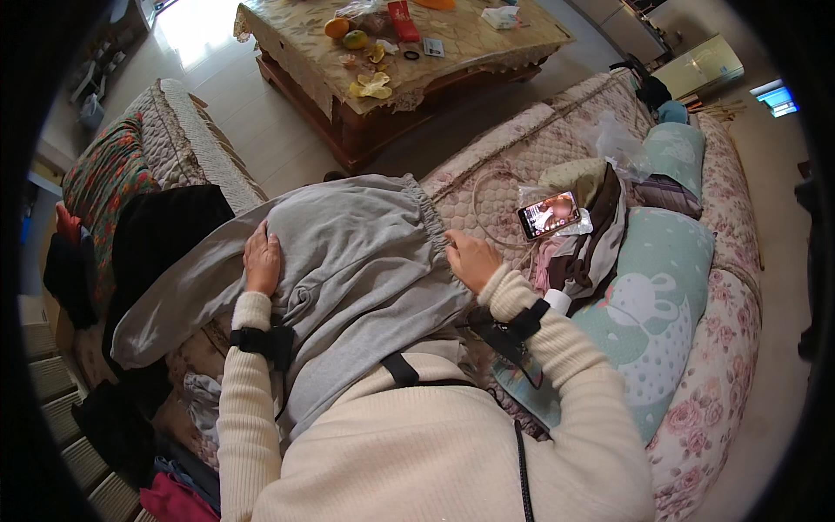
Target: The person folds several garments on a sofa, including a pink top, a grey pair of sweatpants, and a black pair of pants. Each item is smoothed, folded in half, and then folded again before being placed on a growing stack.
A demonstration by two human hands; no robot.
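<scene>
A pair of grey sweatpants [348, 235] lies spread across my lap and the sofa, one leg stretching to the left. My left hand [262, 259] rests flat on the cloth, fingers together and extended. At the elastic waistband [426, 217] on the right, my right hand [472, 259] is closed with its fingers curled at the fabric edge. Black straps with small devices circle both my wrists.
A phone [549, 215] with a lit screen leans on clothes to the right. Green cushions [652, 304] line the floral sofa. Ahead stands a table [487, 61] with fruit and peel. Black clothing [165, 235] lies at left.
</scene>
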